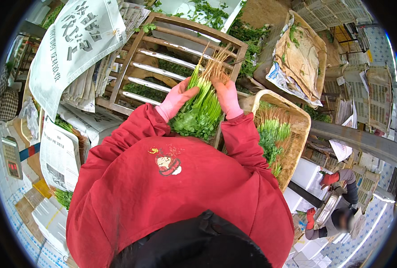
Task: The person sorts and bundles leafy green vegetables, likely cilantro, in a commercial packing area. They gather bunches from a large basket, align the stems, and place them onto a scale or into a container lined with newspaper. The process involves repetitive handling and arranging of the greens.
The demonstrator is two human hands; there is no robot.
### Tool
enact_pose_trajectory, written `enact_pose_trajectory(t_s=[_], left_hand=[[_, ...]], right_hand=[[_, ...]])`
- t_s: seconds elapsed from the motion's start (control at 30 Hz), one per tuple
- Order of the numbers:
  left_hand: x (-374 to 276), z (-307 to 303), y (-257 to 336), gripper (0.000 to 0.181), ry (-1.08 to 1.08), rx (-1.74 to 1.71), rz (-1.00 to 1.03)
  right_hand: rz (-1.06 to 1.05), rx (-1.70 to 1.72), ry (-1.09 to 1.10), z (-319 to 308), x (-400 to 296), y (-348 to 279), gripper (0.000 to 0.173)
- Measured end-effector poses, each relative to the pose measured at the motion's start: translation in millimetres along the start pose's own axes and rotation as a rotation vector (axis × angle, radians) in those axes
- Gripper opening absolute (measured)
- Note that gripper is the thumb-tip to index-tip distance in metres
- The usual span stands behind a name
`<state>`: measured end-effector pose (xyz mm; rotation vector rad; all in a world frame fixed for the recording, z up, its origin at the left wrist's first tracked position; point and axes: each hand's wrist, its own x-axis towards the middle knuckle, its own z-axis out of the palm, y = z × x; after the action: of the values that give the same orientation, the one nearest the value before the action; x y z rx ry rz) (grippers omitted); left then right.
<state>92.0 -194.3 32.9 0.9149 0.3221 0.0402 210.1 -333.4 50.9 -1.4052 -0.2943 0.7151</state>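
Note:
My left hand, in a pink glove with an orange-brown palm side, grips the left side of a bunch of leafy green herbs. My right hand, gloved alike, holds the bunch's right side near the roots. Thin brown roots point away from me, and the leaves hang toward my red smock. Behind the bunch lies a slatted metal rack. To the right, a beige plastic crate holds more rooted bunches.
Newspaper sheets cover stacked papers at the left. A white foam box with loose greens is beyond the rack. Another crate with brown paper stands at upper right. A digital scale display is far left. A co-worker in red gloves is lower right.

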Motion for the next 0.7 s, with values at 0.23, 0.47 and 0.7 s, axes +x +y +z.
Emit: enact_pose_trajectory(t_s=[0.23, 0.47, 0.7], left_hand=[[1.4, -5.7, -16.6, 0.054, 0.079, 0.235, 0.04], [0.2, -13.4, -29.3, 0.04, 0.124, -0.088, -0.02], [-2.6, -12.7, -30.4, 0.027, 0.137, 0.085, 0.084]], right_hand=[[-0.048, -0.209, 0.1, 3.6, -8.5, -1.8, 0.031], [-0.099, 0.073, -0.027, 4.0, -19.9, -5.5, 0.042], [0.092, -0.126, -0.197, 6.7, -26.5, -26.0, 0.046]])
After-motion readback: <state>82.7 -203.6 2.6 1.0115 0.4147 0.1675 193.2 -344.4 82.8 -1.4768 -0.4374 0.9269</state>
